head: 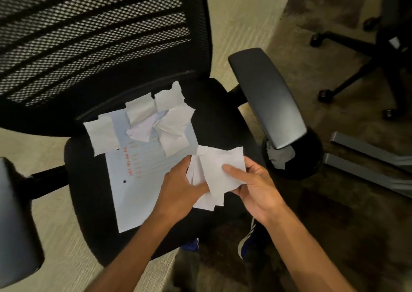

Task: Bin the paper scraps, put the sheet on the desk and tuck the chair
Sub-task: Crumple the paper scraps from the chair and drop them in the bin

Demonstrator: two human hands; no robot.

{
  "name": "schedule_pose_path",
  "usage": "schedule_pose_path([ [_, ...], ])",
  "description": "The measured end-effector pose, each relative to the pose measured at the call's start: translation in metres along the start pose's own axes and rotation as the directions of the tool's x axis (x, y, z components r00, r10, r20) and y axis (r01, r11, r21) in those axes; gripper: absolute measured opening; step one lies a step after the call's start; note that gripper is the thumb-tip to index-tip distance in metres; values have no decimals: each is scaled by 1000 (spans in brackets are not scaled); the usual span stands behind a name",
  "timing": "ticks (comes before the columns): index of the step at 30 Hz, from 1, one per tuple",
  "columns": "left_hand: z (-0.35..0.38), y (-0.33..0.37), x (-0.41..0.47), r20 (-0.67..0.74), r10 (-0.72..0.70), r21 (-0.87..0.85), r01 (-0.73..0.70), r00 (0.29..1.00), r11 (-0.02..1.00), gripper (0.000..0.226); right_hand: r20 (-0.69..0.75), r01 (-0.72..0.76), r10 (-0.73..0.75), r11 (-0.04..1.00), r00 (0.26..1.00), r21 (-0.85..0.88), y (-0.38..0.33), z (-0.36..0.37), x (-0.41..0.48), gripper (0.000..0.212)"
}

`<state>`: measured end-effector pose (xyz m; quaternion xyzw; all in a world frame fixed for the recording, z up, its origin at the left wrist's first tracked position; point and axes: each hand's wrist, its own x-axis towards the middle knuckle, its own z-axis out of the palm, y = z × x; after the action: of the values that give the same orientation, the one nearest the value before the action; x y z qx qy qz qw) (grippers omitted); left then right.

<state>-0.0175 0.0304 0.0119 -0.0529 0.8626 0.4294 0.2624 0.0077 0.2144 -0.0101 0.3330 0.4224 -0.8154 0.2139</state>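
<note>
1. the left hand (178, 187) and right hand (256, 184) are both gripping a bundle of torn scraps (217, 171) over the chair seat (89, 202).
2. beyond the hands, more loose scraps (156, 120) are lying on the lined sheet (138, 193), which is resting on the seat.
3. the bin (312, 158), just right of the right hand, is already holding some paper.
4. binning looks partly done; the sheet and the chair tuck appear still ahead.

A second chair's wheeled base (347, 53) stands on carpet (334, 213) beside grey metal bars (365, 151).
</note>
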Motion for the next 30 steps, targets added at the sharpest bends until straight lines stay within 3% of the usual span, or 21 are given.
schedule_pose_path([
  [3,17,17,9,117,-20,-4,20,993,1000,41,-85,66,-65,998,994,18,-7,-26,-6,47],
  [8,54,42,25,300,0,-169,54,954,984,7,-221,158,-148,987,964,32,-20,-77,-15,34],
  [15,136,92,57,468,13,-224,104,883,969,21,-398,237,-209,971,893,21,-41,-153,-22,39],
  [23,233,121,107,387,-6,-74,38,922,997,14,-626,242,-136,966,767,86,-50,-229,14,45],
  [30,292,115,156,336,-138,-58,167,932,984,17,-706,197,13,956,709,216,-37,-277,68,35],
])
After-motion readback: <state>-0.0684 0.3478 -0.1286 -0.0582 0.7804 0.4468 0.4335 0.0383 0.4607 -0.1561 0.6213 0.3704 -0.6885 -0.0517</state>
